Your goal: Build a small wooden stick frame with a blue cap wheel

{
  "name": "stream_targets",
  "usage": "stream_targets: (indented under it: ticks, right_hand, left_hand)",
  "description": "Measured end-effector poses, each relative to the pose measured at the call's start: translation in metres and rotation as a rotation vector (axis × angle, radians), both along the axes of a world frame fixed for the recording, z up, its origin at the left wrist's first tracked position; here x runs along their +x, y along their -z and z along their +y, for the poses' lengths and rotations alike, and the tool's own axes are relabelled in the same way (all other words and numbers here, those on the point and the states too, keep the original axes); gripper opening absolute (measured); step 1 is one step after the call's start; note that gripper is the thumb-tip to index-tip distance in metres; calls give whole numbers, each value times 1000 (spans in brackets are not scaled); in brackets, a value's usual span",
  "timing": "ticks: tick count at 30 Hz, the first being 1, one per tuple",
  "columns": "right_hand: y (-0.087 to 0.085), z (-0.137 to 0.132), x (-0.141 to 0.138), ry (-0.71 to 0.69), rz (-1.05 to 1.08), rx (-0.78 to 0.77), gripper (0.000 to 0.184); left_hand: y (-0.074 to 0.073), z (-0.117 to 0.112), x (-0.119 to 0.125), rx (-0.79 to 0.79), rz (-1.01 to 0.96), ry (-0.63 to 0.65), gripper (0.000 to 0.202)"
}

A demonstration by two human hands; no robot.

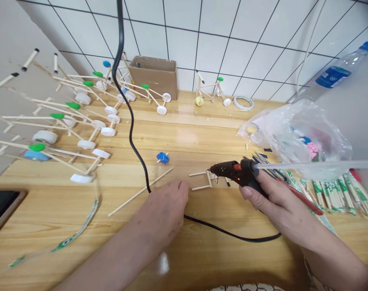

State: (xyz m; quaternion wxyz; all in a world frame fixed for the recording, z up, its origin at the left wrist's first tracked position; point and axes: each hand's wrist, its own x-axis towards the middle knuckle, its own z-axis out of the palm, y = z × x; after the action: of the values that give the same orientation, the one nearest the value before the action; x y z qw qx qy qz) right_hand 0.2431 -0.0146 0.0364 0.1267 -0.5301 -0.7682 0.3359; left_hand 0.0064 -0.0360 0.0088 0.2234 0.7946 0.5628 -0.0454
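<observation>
My right hand (pixel 278 202) is wrapped round the handle of a black hot glue gun (pixel 228 169). A long clear glue stick (pixel 311 165) protrudes from its back, and a small red light glows on its side. The nozzle is over the joint of a small frame of wooden sticks (pixel 201 188) lying on the table. Left of that frame is my left hand (pixel 168 206), its fingers curled together; what they hold, if anything, is hidden. A loose wooden stick (pixel 138 193) lies beside it, and farther back sits a blue piece (pixel 163 157) on a short stick.
Several stick models with white wheels (pixel 86 144) stand at left. A black cord (pixel 131 129) crosses the table. At the back are a cardboard box (pixel 155 79) and a tape roll (pixel 243 103). A plastic bag (pixel 293 125), tools and wrapped sticks (pixel 332 198) lie right.
</observation>
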Motion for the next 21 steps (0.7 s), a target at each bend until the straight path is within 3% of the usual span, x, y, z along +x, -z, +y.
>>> stream_targets:
  ticks: [6,13,21]
  right_hand:
    - [-4,2,-3,46,71,-18,19]
    - [-2,10,1,179,394,-172,25]
    - [-12,22,-3,353,748,-384,28]
  left_hand:
    - [-1,2,1,-8,15,-4,20]
    - [-5,1,0,14,-44,-34,22]
    - [-24,2,-15,5,-350,-24,21]
